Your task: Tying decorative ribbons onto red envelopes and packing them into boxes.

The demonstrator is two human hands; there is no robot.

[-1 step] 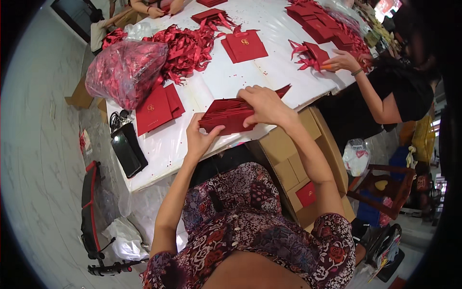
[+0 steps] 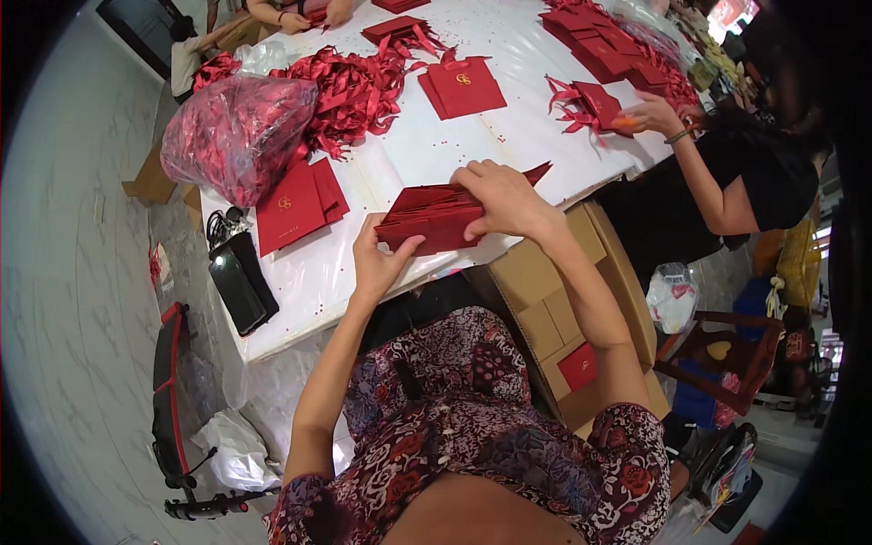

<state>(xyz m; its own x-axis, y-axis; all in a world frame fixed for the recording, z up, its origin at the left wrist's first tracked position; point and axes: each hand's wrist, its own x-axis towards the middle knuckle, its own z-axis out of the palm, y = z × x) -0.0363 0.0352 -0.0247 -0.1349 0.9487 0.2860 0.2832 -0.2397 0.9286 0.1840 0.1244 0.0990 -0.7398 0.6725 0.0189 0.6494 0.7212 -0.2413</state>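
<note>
Closest to me is the person's patterned blouse (image 2: 436, 391), with an open cardboard box (image 2: 536, 272) by their right arm and a flat red piece (image 2: 578, 366) lying at it. Just above the near edge of the white-covered table (image 2: 309, 300), both bare hands grip a stack of red folded bags (image 2: 431, 222), held tilted between them. The left hand (image 2: 380, 265) clasps its left end, thumb across the near face; the right hand (image 2: 506, 202) bends its fingers over the top toward the right end, thumb pressed to the near side. Off to the left lies a black phone (image 2: 238, 289), near some dark cables (image 2: 222, 225), and beyond it a few flat red bags (image 2: 295, 209). Past those sits a clear plastic sack (image 2: 238, 141) full of red stuff, against a heap of red ribbon (image 2: 350, 95). More red bags (image 2: 463, 88) lie mid-table. Across to the right, a co-worker's hand (image 2: 649, 116) is at a ribboned red bag (image 2: 597, 102); I can't tell how firmly those fingers hold it. At the far end, another person's hands (image 2: 313, 16) are beside something red.
</note>
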